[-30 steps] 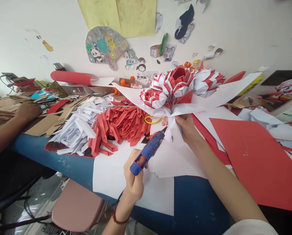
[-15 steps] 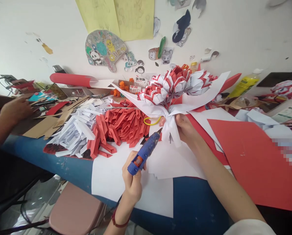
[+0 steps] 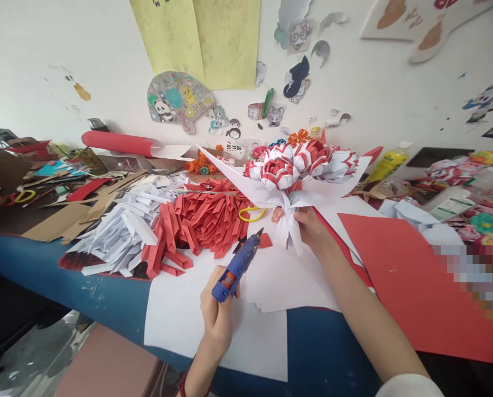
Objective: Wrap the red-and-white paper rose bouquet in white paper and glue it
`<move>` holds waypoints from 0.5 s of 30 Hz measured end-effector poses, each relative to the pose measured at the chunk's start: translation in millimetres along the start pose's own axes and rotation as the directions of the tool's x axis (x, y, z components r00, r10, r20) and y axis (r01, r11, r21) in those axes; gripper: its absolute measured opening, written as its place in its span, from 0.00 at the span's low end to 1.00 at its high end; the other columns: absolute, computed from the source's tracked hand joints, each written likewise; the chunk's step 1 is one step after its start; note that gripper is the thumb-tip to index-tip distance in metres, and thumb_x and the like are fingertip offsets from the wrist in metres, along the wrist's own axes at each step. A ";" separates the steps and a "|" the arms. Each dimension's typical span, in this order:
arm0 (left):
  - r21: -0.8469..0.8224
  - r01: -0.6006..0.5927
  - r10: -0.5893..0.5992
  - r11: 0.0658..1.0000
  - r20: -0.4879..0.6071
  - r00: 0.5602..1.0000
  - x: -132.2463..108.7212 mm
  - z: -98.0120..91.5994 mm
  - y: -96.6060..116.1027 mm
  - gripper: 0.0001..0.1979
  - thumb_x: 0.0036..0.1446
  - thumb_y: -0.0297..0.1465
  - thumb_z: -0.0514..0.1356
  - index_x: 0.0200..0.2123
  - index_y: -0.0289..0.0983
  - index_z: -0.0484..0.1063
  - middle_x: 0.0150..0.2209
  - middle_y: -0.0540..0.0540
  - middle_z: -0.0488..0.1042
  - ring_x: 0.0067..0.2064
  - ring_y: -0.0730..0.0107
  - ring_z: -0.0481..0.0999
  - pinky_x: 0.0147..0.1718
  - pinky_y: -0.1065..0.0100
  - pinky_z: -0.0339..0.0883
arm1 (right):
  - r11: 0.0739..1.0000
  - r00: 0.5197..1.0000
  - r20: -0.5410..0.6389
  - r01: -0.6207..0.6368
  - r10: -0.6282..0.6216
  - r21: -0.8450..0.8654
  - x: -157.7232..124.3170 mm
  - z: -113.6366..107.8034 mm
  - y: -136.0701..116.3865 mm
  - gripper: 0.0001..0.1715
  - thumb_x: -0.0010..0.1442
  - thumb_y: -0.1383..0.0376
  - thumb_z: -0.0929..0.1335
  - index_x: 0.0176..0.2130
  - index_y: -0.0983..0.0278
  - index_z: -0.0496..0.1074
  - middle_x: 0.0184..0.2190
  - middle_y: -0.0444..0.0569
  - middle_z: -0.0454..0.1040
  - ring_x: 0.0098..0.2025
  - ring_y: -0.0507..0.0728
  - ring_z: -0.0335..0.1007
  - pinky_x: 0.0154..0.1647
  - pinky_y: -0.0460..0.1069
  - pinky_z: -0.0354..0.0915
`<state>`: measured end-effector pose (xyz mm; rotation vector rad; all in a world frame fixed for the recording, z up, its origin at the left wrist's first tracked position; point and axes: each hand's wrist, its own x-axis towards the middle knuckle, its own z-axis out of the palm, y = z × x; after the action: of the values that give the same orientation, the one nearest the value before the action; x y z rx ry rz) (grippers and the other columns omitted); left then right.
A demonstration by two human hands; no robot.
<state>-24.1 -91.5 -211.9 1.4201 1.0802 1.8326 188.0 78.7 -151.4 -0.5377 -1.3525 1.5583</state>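
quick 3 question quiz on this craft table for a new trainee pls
1. Multiple choice: what does the left hand hold? A. a pencil B. a glue gun C. a stapler
2. True or false: the right hand grips the paper bouquet by its flower heads.
3. Fill in: the folded strips piled just left of the red strips are ___ in colour.

Key
1. B
2. False: the fingers close on the gathered white wrap under the flowers.
3. white
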 end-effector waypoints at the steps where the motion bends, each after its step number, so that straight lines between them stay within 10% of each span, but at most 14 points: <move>1: 0.005 -0.002 0.002 1.000 -0.001 1.000 0.4 0.3 0.2 0.22 0.66 0.45 0.51 0.28 0.36 0.68 0.28 0.44 0.68 0.29 0.66 0.67 0.30 0.64 0.59 | 1.000 1.000 -0.007 0.014 -0.014 0.001 0.6 -0.6 1.2 0.20 0.48 0.49 0.76 0.31 0.59 0.71 0.29 0.49 0.74 0.32 0.61 0.74 0.22 0.51 0.69; 15: 0.020 0.087 -0.087 0.996 -0.009 0.996 -1.3 1.7 8.5 0.23 0.64 0.49 0.54 0.26 0.36 0.67 0.25 0.46 0.67 0.29 0.66 0.66 0.30 0.65 0.57 | 0.999 0.998 0.057 -0.006 0.008 -0.033 0.3 -17.1 4.8 0.22 0.50 0.45 0.75 0.35 0.58 0.72 0.30 0.50 0.75 0.30 0.60 0.73 0.19 0.51 0.67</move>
<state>-21.8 -96.4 -205.1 1.3566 1.1501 1.7723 200.1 87.8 -160.6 -0.5222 -1.4225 1.5696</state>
